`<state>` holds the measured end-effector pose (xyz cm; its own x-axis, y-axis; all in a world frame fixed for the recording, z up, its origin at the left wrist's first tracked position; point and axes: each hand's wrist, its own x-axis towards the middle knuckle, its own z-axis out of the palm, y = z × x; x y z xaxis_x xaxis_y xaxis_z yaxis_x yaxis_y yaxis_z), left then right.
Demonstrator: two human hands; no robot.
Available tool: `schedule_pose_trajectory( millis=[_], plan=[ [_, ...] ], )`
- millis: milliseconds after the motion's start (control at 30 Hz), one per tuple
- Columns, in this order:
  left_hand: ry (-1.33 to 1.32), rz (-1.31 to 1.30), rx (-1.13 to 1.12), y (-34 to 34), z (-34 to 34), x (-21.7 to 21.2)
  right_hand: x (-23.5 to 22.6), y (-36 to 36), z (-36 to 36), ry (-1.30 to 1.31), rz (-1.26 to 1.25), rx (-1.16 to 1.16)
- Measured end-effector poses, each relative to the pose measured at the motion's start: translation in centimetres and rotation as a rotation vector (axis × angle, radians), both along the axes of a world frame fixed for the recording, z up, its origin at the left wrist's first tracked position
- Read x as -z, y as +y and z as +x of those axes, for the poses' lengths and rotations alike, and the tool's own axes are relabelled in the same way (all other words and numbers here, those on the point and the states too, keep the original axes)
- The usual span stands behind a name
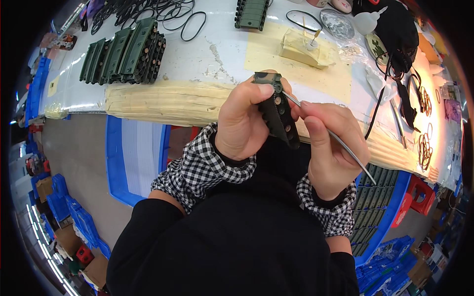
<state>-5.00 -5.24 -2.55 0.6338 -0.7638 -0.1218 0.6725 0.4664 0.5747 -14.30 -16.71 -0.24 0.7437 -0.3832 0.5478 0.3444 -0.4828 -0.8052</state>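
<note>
Green plastic track piece sits raised before the chest, above the table edge, the left hand closed around its top so the row of wheels faces the right hand. That hand pinches a thin metal rod like a pen, tip touching the wheels. Similar pieces lie stacked on the table, near black rubber bands.

White workbench, front edge wrapped in tape: green track pieces stacked at left, black rubber rings behind them, a yellow sponge block sitting centre-right.
</note>
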Motion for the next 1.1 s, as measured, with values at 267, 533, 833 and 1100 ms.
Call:
schedule_pose_trajectory(
  millis=[267, 533, 833, 1100],
  plan=[
    [0.053, -0.060, 0.032, -0.2, 0.1, 0.2, 0.6, -0.2, -0.5, -0.022, -0.015, 0.003],
    [0.048, -0.109, 0.040, -0.2, 0.4, 0.2, 0.1, -0.2, -0.8, -0.068, -0.078, 0.009],
    [-0.026, -0.123, 0.048, -0.4, 0.1, 0.1, -1.3, -0.5, -0.4, -0.014, -0.106, -0.033],
    [-0.043, -0.136, 0.075, -0.3, 0.2, 0.3, -1.4, -0.3, -0.1, -0.017, -0.081, -0.025]
  ],
)
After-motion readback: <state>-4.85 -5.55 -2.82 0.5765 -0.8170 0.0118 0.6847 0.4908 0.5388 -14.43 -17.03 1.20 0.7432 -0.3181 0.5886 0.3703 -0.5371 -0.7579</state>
